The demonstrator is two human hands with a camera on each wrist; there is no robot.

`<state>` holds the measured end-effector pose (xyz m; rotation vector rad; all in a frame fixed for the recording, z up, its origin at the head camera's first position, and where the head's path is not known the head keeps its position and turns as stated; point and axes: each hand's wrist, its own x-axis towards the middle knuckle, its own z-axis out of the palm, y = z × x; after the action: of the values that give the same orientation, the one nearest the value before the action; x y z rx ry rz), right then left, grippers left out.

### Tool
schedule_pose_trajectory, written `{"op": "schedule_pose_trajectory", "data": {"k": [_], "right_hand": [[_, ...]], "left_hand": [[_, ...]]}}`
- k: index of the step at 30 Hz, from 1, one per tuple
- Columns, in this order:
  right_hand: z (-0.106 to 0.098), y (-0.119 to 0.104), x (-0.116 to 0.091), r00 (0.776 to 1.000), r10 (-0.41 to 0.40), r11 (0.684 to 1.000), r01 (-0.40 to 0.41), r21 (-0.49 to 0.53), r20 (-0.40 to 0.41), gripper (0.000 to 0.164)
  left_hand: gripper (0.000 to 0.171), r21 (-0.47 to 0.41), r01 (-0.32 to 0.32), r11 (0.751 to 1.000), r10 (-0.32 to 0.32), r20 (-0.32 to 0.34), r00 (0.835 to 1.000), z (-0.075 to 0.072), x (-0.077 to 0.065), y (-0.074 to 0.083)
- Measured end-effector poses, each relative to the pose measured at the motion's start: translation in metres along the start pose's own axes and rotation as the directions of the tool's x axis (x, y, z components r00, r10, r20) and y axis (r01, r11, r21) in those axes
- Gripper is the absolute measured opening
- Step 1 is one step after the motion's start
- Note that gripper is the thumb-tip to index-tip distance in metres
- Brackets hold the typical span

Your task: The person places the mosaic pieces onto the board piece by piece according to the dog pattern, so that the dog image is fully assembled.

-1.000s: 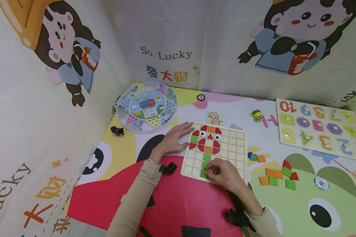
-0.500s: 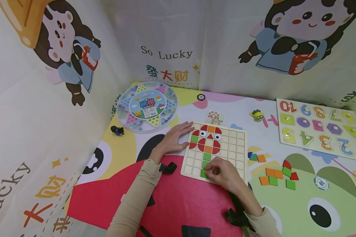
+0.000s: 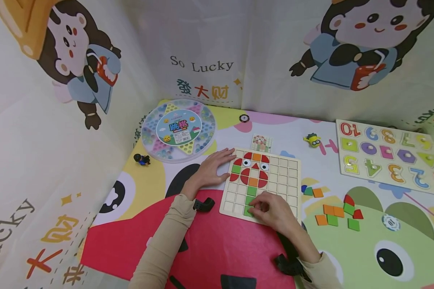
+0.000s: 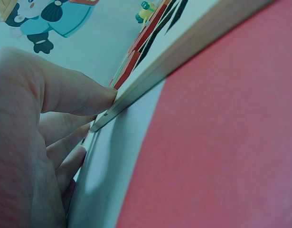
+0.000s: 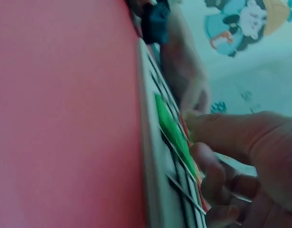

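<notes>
A light wooden grid board (image 3: pixel 283 180) lies before me, with red, orange and green pieces forming an animal figure with two eyes. At its left edge rests my left hand (image 3: pixel 211 170), fingers extended; in the left wrist view the thumb (image 4: pixel 100 97) touches the board's edge. My right hand (image 3: pixel 275 210) is over the lower middle of the board, thumb and curled index finger pinching at a green square tile (image 3: pixel 248 211) in the bottom row. Above that tile, more green tiles (image 3: pixel 252 191) run up the column. In the right wrist view the fingertips are right at the green tiles (image 5: pixel 170 128).
Loose coloured tiles (image 3: pixel 338 212) lie right of the board. A pattern card (image 3: pixel 262 143) is behind it. Farther around are a round Chinese checkers box (image 3: pixel 202 150), a number puzzle board (image 3: pixel 394 150), two small figures and a poker chip (image 3: pixel 391 222).
Both hands stay in place on the board, and the tiles keep their positions. The head view has shifted very slightly.
</notes>
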<state>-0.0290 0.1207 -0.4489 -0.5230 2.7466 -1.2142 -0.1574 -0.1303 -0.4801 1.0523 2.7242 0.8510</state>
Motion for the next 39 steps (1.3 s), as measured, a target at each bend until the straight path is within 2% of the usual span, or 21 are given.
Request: {"op": "schedule_pose_trajectory", "data": {"k": [5, 11, 14, 17, 22, 28, 32, 34, 37, 39], "right_hand": [[-0.027, 0.011, -0.005, 0.99, 0.047, 0.999, -0.05, -0.021, -0.13, 0.015], [-0.077, 0.042, -0.023, 0.953, 0.125, 0.972, -0.174, -0.161, -0.276, 0.022], [-0.1, 0.058, -0.033, 0.942, 0.192, 0.941, -0.257, -0.222, -0.277, 0.027], [-0.114, 0.074, -0.039, 0.947, 0.244, 0.916, -0.296, -0.27, -0.21, 0.033], [-0.118, 0.091, -0.042, 0.95, 0.283, 0.912, -0.31, -0.269, -0.134, 0.032], [-0.117, 0.094, -0.044, 0.937, 0.316, 0.912, -0.343, -0.227, -0.146, 0.025], [-0.119, 0.09, -0.048, 0.932, 0.298, 0.923, -0.336, -0.187, -0.205, 0.02], [-0.12, 0.085, -0.048, 0.929, 0.255, 0.933, -0.309, -0.183, -0.267, 0.018], [-0.117, 0.072, -0.041, 0.924, 0.205, 0.953, -0.263, -0.149, -0.321, 0.016], [-0.109, 0.062, -0.033, 0.929, 0.176, 0.967, -0.225, -0.119, -0.326, 0.015]], "left_hand": [[0.065, -0.003, -0.005, 1.0, 0.005, -0.003, 1.0, 0.0, 0.0, 0.0], [0.065, -0.011, -0.004, 1.0, 0.004, -0.003, 1.0, -0.001, -0.001, 0.001], [0.065, -0.012, -0.005, 1.0, 0.005, -0.004, 1.0, -0.001, -0.001, 0.002], [0.065, -0.011, -0.006, 1.0, 0.006, -0.007, 1.0, -0.002, -0.001, 0.002], [0.065, -0.016, -0.002, 1.0, 0.001, -0.003, 1.0, -0.002, -0.002, 0.002], [0.065, -0.007, 0.005, 1.0, -0.005, -0.004, 1.0, -0.002, -0.001, 0.002], [0.065, -0.004, 0.006, 1.0, -0.006, 0.0, 1.0, -0.001, -0.001, 0.001], [0.065, -0.004, 0.004, 1.0, -0.004, 0.0, 1.0, -0.001, -0.001, 0.001], [0.065, -0.01, 0.005, 1.0, -0.005, -0.001, 1.0, 0.0, -0.001, 0.001], [0.065, -0.011, 0.004, 1.0, -0.004, -0.004, 1.0, 0.0, 0.0, 0.001]]}}
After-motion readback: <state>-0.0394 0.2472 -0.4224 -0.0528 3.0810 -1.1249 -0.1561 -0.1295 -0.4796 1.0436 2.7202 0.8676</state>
